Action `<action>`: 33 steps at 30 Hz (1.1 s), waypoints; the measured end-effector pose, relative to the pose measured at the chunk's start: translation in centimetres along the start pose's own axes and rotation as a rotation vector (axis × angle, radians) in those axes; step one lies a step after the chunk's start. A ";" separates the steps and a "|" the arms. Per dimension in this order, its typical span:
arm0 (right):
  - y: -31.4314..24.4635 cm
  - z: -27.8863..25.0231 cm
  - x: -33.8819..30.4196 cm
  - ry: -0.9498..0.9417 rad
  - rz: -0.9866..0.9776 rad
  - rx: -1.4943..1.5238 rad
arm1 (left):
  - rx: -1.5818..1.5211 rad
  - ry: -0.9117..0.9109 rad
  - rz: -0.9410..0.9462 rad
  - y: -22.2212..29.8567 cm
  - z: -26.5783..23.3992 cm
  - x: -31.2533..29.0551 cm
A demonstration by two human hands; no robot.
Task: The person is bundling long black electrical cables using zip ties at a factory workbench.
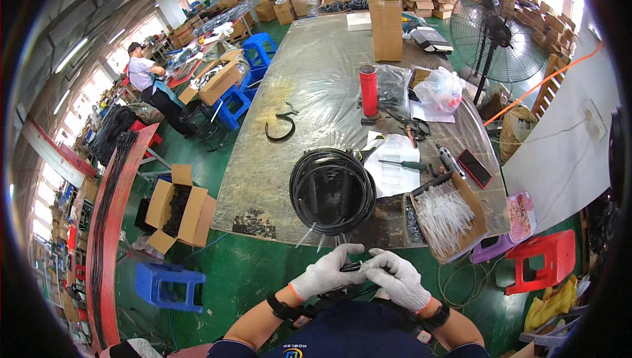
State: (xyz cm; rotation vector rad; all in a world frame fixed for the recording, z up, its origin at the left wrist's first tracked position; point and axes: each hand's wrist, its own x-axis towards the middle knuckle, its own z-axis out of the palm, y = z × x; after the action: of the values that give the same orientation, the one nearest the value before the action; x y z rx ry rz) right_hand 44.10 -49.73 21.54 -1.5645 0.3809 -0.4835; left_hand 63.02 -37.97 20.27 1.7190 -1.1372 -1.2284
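Note:
Both my hands, in white knit gloves, are close together in front of the table's near edge. My left hand is closed around a thin black piece that looks like a cable end. Touching it from the other side is my right hand, its thumb and fingers pinched together; what lies between them is too small to tell. Just beyond the hands, a coil of black cable lies at the table edge, with white zip ties sticking out of its near side.
A carton of white zip ties stands right of the coil, near paper sheets, a screwdriver and a phone. Further back are a red bottle and a tall carton. Stools flank the table; a person stands far left.

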 end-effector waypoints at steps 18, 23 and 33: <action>-1.4 -3.0 14.2 0.187 -0.161 0.365 | 1.424 0.249 1.032 9.5 -8.2 -0.8; 8.2 -4.0 18.4 0.209 -0.250 -0.443 | 1.390 0.213 0.953 -1.6 -11.1 5.4; 9.8 0.4 19.0 0.358 -0.122 -0.757 | 1.033 0.510 0.507 -0.7 -18.7 12.5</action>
State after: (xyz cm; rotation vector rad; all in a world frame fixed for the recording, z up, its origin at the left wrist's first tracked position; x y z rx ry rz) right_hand 61.01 -59.79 13.13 -2.2432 0.8117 -0.7737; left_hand 83.05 -48.25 21.01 2.0355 -1.8547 0.2047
